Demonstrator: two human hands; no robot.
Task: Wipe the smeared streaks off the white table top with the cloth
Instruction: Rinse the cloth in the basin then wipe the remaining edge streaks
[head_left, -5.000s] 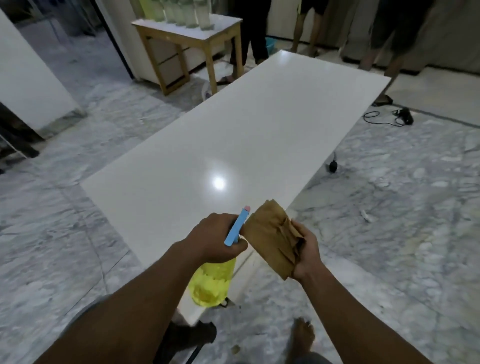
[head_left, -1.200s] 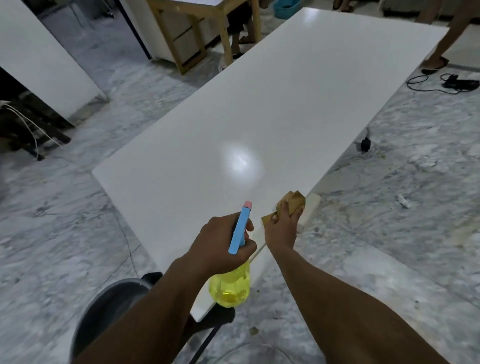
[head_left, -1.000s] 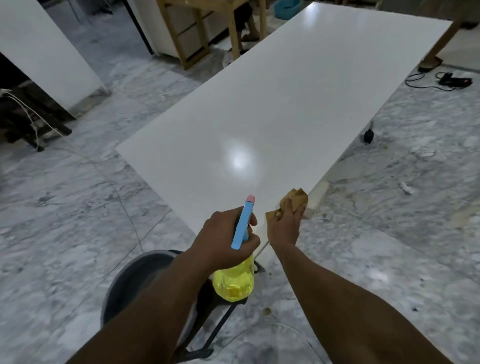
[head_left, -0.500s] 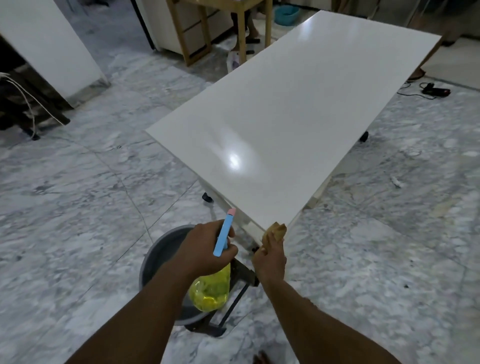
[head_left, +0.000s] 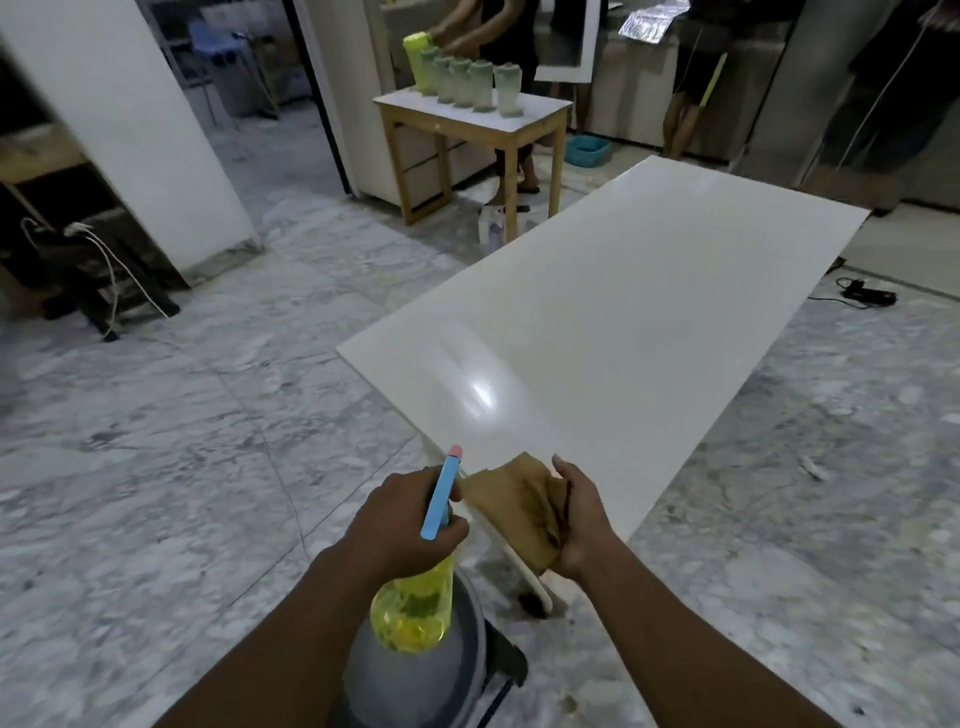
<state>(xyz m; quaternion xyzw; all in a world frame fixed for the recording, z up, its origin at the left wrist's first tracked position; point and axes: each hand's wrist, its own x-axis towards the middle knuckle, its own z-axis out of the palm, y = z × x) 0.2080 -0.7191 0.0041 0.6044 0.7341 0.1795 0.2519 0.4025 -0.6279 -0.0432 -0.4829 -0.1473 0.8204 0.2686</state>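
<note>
Both hands full: my left hand (head_left: 400, 525) grips the bottle (head_left: 413, 613), my right hand (head_left: 582, 525) curls round the bunched cloth (head_left: 511, 506) at the table top's (head_left: 649, 312) near corner. The top runs long, away up-right; the right hand is nearer.

Near corner: table top (head_left: 623, 332) corner hidden behind the cloth (head_left: 511, 506) in the right hand (head_left: 582, 519).
Neck: spray bottle (head_left: 415, 608) neck buried inside the left hand (head_left: 400, 525).
Below left hand: grey tub (head_left: 462, 670), partly behind the bottle, cut off by the bottom edge.
Streaks: too faint to tell.
Far beyond both hands: people (head_left: 696, 78), cut off at the top edge.
</note>
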